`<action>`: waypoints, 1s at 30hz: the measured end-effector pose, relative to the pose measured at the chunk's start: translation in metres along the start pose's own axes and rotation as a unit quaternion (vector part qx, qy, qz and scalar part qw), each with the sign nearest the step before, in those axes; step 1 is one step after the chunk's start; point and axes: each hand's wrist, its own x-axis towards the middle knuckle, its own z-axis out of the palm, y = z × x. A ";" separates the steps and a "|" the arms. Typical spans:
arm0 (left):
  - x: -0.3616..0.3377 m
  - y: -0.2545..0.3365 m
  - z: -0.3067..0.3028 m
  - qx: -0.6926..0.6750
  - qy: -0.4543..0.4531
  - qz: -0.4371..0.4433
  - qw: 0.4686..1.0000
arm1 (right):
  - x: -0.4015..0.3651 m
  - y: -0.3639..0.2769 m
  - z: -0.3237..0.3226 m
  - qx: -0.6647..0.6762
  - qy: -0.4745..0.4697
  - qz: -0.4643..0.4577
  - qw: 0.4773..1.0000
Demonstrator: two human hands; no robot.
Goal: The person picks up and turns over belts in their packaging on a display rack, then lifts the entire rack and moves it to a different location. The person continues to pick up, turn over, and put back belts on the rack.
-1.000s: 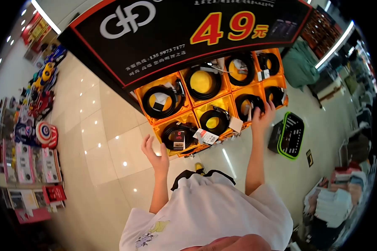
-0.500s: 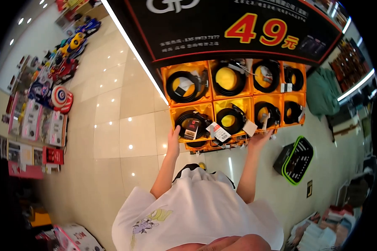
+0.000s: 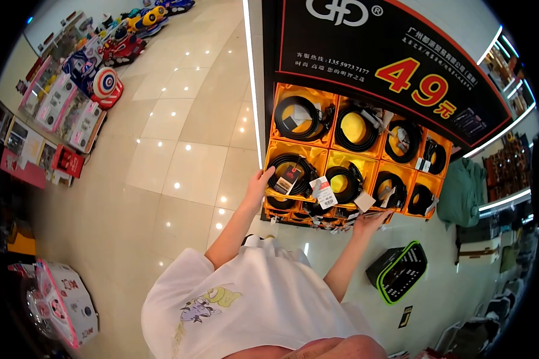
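A display of orange boxes (image 3: 329, 154) stands before me, each box holding a coiled black belt (image 3: 309, 173). My left hand (image 3: 259, 184) is at the left end of the lower visible row, fingers curled over the side of an orange box. Under the front edge of the same row, further right, my right hand (image 3: 368, 223) grips the box edge; its fingers are partly hidden. Between the hands hang a white price tag (image 3: 324, 192) and a blank beige tag (image 3: 364, 201). A dark tag (image 3: 289, 178) lies on the lower left belt.
A black sign (image 3: 341, 51) with a large "49" rises over the boxes. On the floor at right sits a black shopping basket (image 3: 395, 272) with a green rim. Green cloth (image 3: 459, 191) hangs beyond the display. Game machines (image 3: 57, 110) line the left; another machine (image 3: 63, 302) stands lower left.
The view has turned, so the display sits further right and lower, and more of the sign shows. Both hands keep their places at the box edges.
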 end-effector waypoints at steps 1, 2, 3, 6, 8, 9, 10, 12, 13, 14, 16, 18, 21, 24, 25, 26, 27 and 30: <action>0.001 0.002 0.001 0.006 -0.007 -0.002 1.000 | 0.007 0.003 -0.005 0.023 -0.019 0.010 0.999; 0.001 0.004 0.000 0.012 -0.014 -0.004 1.000 | 0.018 0.009 -0.014 0.047 -0.038 0.021 0.998; 0.000 0.007 -0.001 0.019 -0.021 -0.006 1.000 | 0.017 0.010 -0.011 0.071 -0.056 0.032 0.995; 0.008 0.013 -0.011 0.073 -0.059 0.025 0.995 | 0.009 0.010 -0.001 0.115 -0.108 0.046 0.986; -0.002 0.031 0.001 0.064 -0.033 0.049 0.996 | 0.013 0.010 0.001 0.126 -0.135 0.027 0.982; -0.004 0.038 0.008 0.062 -0.030 0.059 0.996 | 0.016 0.012 0.001 0.095 -0.097 0.015 0.991; 0.010 0.026 0.004 0.041 -0.010 0.076 0.996 | 0.013 0.012 0.006 0.101 -0.113 0.005 0.988; 0.028 0.015 0.003 -0.005 -0.029 0.092 0.995 | 0.017 0.011 0.005 0.111 -0.115 0.012 0.987; 0.027 0.017 0.004 -0.029 -0.059 0.090 0.994 | 0.018 0.012 0.001 0.115 -0.104 0.035 0.987; 0.026 0.019 0.005 -0.020 -0.048 0.088 0.995 | 0.019 0.013 -0.002 0.098 -0.124 0.038 0.987; 0.017 0.030 0.015 -0.012 -0.020 0.084 0.996 | 0.008 0.010 0.010 0.084 -0.019 0.051 0.995; 0.011 0.033 0.021 -0.014 0.002 0.073 0.997 | 0.007 0.007 0.008 0.076 -0.017 0.072 0.994; 0.016 0.030 0.016 -0.034 -0.005 0.061 0.998 | -0.011 -0.012 0.025 0.055 -0.035 0.071 0.995; 0.022 0.026 0.011 -0.051 -0.013 0.057 0.997 | -0.006 -0.009 0.024 0.063 -0.053 0.044 0.996; 0.021 0.027 0.013 -0.058 -0.017 0.057 0.997 | -0.012 -0.014 0.029 0.060 -0.041 0.043 0.996; 0.019 0.028 0.013 -0.052 -0.018 0.061 0.997 | 0.004 0.001 0.012 0.038 -0.045 0.033 0.998; 0.018 0.030 0.015 -0.056 -0.025 0.060 0.996 | 0.000 0.000 0.013 0.070 -0.041 0.049 0.996; 0.018 0.028 0.010 -0.059 -0.046 0.057 0.996 | -0.016 -0.004 0.016 0.152 0.005 0.091 0.984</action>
